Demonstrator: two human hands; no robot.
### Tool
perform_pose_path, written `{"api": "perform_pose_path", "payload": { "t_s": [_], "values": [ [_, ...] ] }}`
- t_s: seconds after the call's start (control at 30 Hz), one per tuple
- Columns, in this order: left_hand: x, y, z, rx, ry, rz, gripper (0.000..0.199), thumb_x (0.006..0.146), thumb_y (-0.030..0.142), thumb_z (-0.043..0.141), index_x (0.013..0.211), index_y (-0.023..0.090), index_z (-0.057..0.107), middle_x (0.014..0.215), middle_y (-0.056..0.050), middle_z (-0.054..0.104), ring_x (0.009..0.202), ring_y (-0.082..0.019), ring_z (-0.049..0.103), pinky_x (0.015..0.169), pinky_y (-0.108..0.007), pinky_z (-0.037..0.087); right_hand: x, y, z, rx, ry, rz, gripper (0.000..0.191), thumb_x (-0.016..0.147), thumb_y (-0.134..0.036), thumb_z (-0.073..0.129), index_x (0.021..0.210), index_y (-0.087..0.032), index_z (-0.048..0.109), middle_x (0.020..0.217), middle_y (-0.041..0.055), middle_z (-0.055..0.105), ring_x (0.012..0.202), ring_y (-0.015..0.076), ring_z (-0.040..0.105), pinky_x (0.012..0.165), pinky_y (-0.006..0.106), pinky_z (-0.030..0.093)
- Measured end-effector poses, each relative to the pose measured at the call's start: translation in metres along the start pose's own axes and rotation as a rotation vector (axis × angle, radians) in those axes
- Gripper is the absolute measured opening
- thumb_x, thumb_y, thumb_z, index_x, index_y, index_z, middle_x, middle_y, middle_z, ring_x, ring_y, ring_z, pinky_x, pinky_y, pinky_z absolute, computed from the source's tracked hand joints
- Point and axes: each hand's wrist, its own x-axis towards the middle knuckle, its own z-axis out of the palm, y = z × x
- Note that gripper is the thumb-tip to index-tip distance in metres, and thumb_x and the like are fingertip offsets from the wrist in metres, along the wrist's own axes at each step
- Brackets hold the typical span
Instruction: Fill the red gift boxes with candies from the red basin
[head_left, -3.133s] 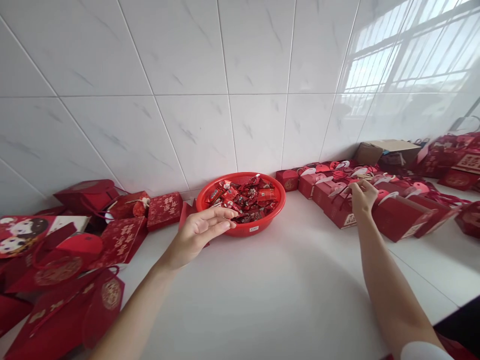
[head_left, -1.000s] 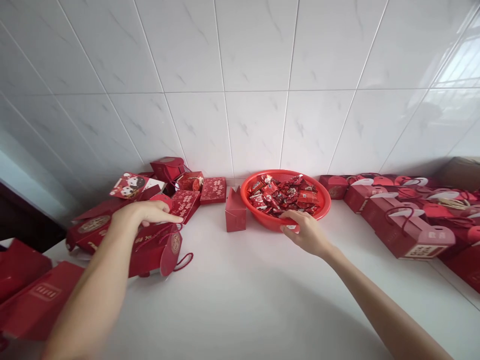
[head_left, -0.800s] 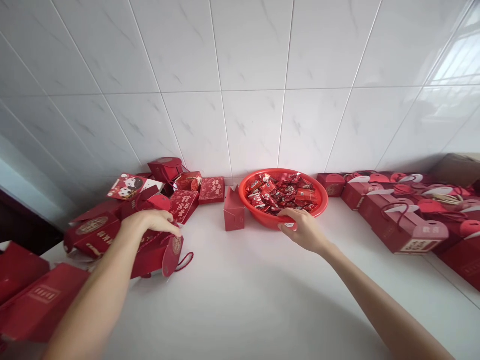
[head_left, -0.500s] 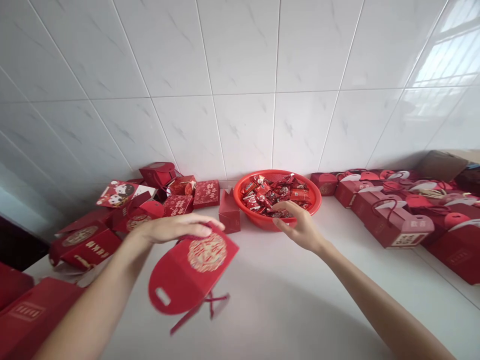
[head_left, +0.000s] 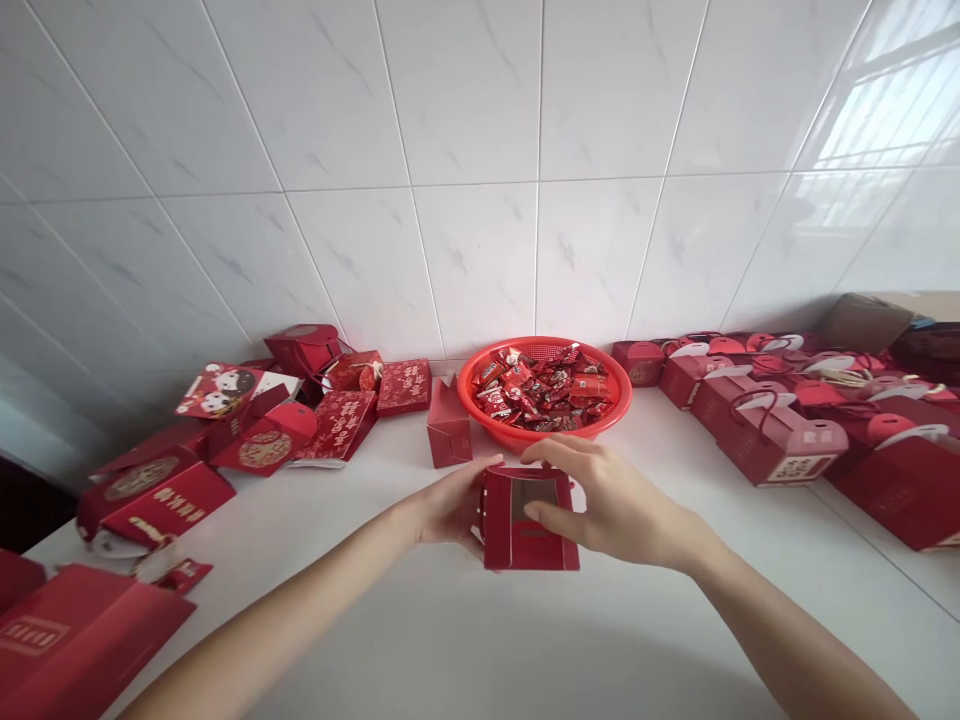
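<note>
In front of the basket, a red cardboard gift box [head_left: 540, 548] is held between my two hands, its opening turned toward me. My left hand [head_left: 448, 505] grips it from the left, thumb near the top edge and fingers partly hidden behind. Curled over the right edge, my right hand [head_left: 626, 505] has its thumb at the opening and its fingers around the upper corner. Just beyond stands a red plastic basket [head_left: 619, 412] of wrapped sweets [head_left: 536, 392]. A small plain red box [head_left: 448, 430] stands open beside the basket.
Red gift boxes with cord handles [head_left: 772, 425] stand in rows on the right. At the left lie a patterned red box [head_left: 337, 420], a panda-printed box [head_left: 223, 390] and a larger red box [head_left: 82, 625]. A white tiled wall [head_left: 480, 260] backs the white tabletop [head_left: 420, 640].
The gift box has moved right, toward the middle, and turned so its opening faces me. My right hand has come down from the basket's front edge onto the box.
</note>
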Motion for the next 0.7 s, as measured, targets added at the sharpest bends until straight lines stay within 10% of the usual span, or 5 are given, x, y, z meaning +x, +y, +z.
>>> {"api": "perform_pose_path", "payload": {
  "t_s": [0.13,0.3,0.43,0.7],
  "values": [
    [-0.002,-0.003,-0.016,0.036,0.064,-0.124,0.087,0.079,0.087,0.040,0.137,0.024,0.057,0.122,-0.015,0.069,0.109,-0.034,0.066,0.076,-0.044,0.060,0.007,0.013,0.009,-0.050,-0.005,0.147,0.015,0.088,-0.013,0.054,0.088,-0.020,0.066,0.079,0.0030,0.070,0.067,0.0162,0.061,0.057,0.026,0.043],
    [-0.025,0.013,-0.010,0.388,0.403,0.358,0.053,0.092,0.064,0.049,0.126,0.026,0.065,0.131,-0.008,0.065,0.124,-0.029,0.059,0.105,-0.041,0.048,0.017,0.025,0.012,-0.058,0.028,0.225,0.013,0.088,-0.012,0.053,0.084,-0.020,0.062,0.074,0.0010,0.068,0.064,0.0147,0.059,0.057,0.025,0.039],
    [-0.033,0.022,0.016,0.658,0.344,0.637,0.029,0.097,0.042,0.052,0.100,0.026,0.076,0.134,-0.005,0.061,0.132,-0.025,0.053,0.109,-0.035,0.044,0.020,0.030,0.017,-0.063,0.036,0.239,0.025,0.083,-0.001,0.050,0.095,-0.020,0.062,0.090,0.0029,0.071,0.073,0.0159,0.062,0.064,0.026,0.041],
    [-0.016,0.024,0.033,0.954,0.438,0.457,0.036,0.100,0.037,0.045,0.086,0.022,0.075,0.110,-0.007,0.067,0.095,-0.023,0.069,0.079,-0.035,0.052,0.013,0.024,0.007,-0.103,-0.079,0.246,0.023,0.085,-0.009,0.054,0.092,-0.021,0.072,0.092,0.0044,0.071,0.074,0.0162,0.062,0.063,0.026,0.041]
  ]
}}
